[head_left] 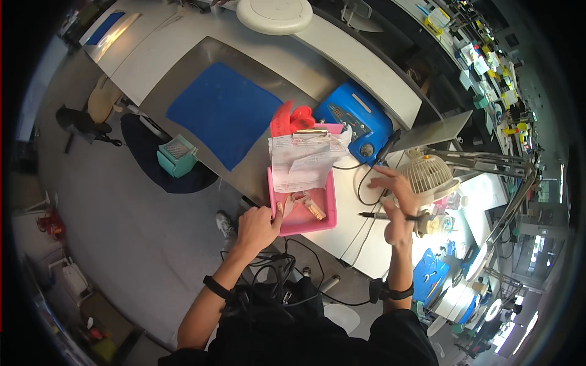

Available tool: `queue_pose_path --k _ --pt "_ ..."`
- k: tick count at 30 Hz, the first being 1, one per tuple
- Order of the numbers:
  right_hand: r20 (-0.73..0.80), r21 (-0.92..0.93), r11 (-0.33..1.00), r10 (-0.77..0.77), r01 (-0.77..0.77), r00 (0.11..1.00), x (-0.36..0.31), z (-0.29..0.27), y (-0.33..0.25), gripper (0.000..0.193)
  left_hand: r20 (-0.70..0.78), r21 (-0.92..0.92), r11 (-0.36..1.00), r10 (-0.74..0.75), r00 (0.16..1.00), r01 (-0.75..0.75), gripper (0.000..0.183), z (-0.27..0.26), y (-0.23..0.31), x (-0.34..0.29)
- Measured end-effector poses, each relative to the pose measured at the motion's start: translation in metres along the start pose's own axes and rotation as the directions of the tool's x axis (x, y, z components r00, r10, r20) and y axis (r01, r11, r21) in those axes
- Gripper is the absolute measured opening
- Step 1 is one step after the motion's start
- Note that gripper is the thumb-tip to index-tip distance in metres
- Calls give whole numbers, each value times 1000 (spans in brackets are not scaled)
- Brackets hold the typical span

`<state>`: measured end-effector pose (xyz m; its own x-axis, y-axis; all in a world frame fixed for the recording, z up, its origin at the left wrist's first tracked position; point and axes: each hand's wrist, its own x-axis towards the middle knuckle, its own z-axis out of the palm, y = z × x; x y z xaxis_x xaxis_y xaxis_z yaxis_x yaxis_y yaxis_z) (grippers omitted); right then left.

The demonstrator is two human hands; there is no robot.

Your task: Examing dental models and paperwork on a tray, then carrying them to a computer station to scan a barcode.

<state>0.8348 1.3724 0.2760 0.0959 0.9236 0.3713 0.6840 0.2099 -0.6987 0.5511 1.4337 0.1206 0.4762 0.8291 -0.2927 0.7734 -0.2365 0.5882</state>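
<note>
A pink tray (331,207) sits at the table's near edge, with my left hand (258,229) closed on its front left rim. Inside it lie small clear plastic bags, one with yellowish parts (315,209). White papers with handwriting (302,161) under a metal clip (311,132) cover its far half. Red tape-like rolls (299,117) rest at its far end. To the right of the tray is my right hand (400,198), raised above the table with its upper fingers stretched out. A black pen (374,215) runs across this hand, apparently held under the thumb.
A blue mat (223,107) lies on the grey bench at left. Behind the tray stands a blue case-like unit (360,119). A beige caged fan (427,174), lamp arms and cables crowd the right. A teal box (177,157) rests on a dark chair. A round white stool-like disc (274,13) is at the far side.
</note>
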Motion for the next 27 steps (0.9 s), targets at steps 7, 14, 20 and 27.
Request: queue_pose_path --k 7,14,20,27 --pt "-122 -228 935 250 -272 961 -32 42 35 44 -64 -93 990 99 993 -105 59 4 5 -4" --pt "-33 -39 996 78 -79 996 48 54 73 24 -34 -129 983 128 991 -132 56 13 -4 0" --pt "-29 286 914 309 -289 951 59 63 89 19 51 -164 985 62 997 -52 37 6 -2 -1" --pt "-54 267 929 281 -257 958 60 66 91 19 21 -134 987 91 996 -87 42 6 -4 -1"
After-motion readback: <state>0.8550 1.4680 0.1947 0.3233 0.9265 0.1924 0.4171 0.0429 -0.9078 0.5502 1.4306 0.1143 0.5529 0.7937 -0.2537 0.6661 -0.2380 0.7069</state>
